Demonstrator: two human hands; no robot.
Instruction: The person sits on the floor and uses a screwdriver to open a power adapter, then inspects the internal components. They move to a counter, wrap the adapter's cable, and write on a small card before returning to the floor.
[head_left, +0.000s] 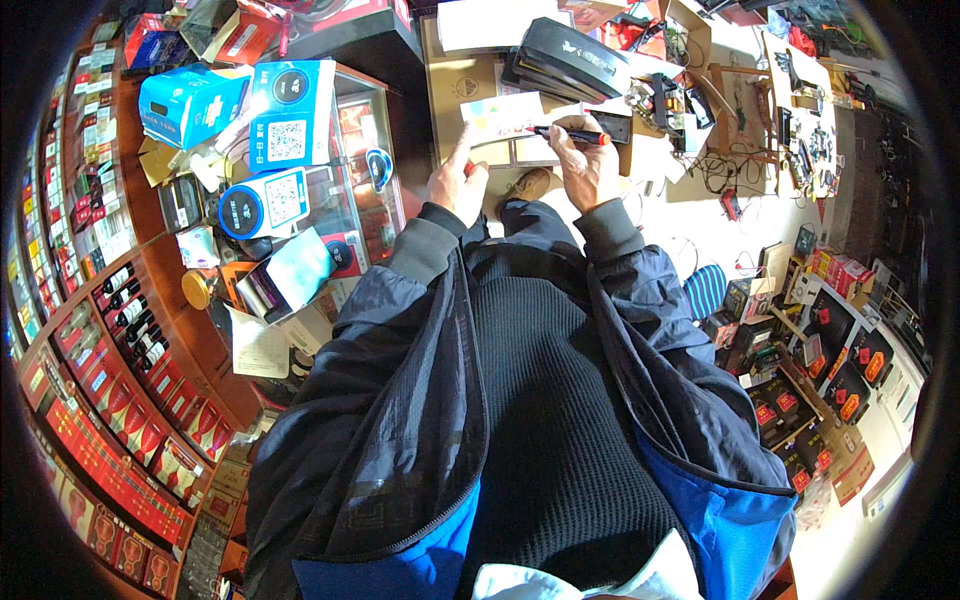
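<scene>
A black marker (570, 134) with a red end lies in the grip of my right hand (588, 172), its tip pointing left at a pale card (500, 115) with coloured patches. My left hand (458, 186) is closed at the lower left of this card, its index finger reaching up to the card's edge. Between its thumb and fingers shows a small red piece (469, 168), possibly a cap. Under and beyond the card is a cardboard surface (460, 75). Beside my right hand lies a dark flat device (614, 126), partly hidden by the fingers.
Long black boxes (575, 60) are stacked beyond the card. On the left, a glass display case (372, 200) carries blue code stands (290, 110) and small boxes. Shelves of bottles and packages (130, 320) line the far left. At right are a cluttered workbench (800, 130), tangled cables and a striped stool (706, 290).
</scene>
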